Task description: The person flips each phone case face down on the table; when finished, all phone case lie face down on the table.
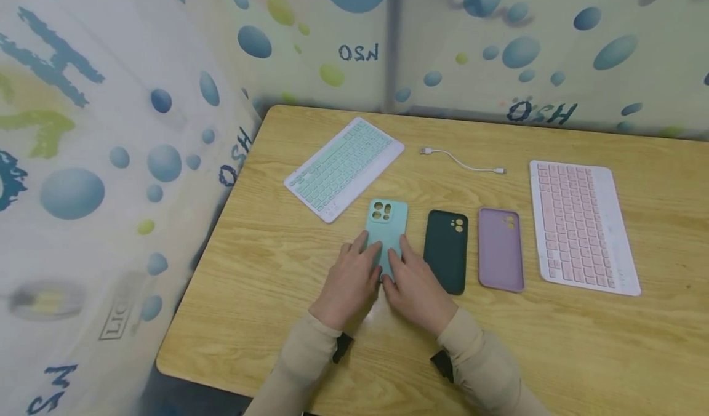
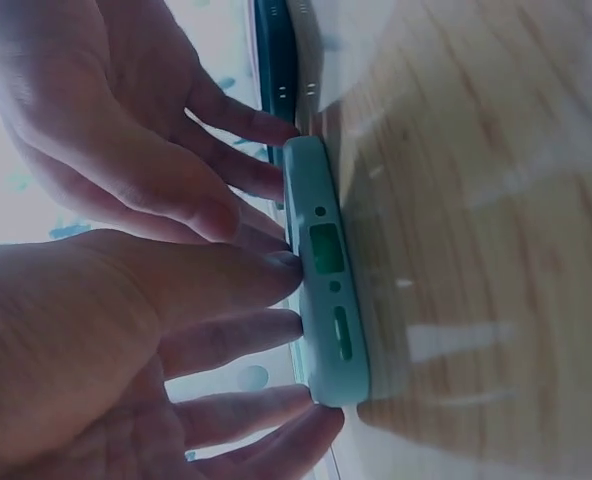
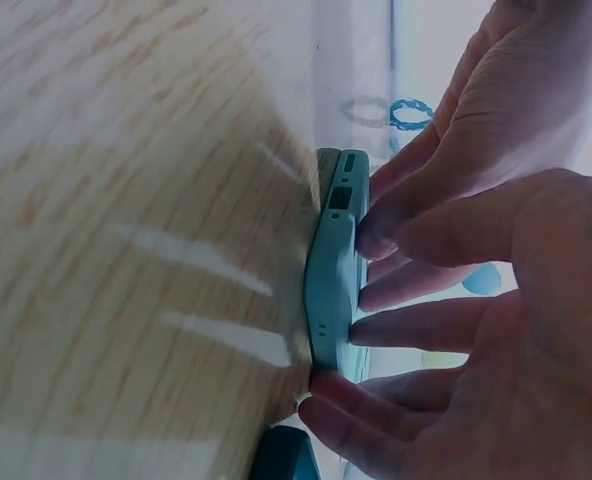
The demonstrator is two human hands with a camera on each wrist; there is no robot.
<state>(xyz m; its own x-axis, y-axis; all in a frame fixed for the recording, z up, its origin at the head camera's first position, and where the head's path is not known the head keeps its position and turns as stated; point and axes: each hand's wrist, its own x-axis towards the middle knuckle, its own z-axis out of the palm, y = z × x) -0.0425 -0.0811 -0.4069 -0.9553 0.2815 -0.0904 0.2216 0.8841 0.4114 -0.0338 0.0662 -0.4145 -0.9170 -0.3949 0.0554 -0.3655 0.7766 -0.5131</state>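
A mint-green phone case [image 1: 394,224] lies back side up on the table, its camera cutouts at the far end. From the left, my left hand [image 1: 348,285] rests fingers and thumb on its back and side edge. My right hand [image 1: 418,292] touches the near part of the case from the right, with fairly straight fingers. Port cutouts show along the near edge of the mint case [image 2: 328,290] in the left wrist view. The right wrist view shows fingertips of both hands against the same case [image 3: 338,270]. A dark green phone case [image 1: 445,253] lies just right of my right hand.
Beyond the dark green case lies a purple phone case [image 1: 500,253], then a white keyboard with pink keys [image 1: 581,228]. A keyboard with mint keys [image 1: 343,170] lies angled at the back left. A short white USB cable [image 1: 462,162] is behind the cases.
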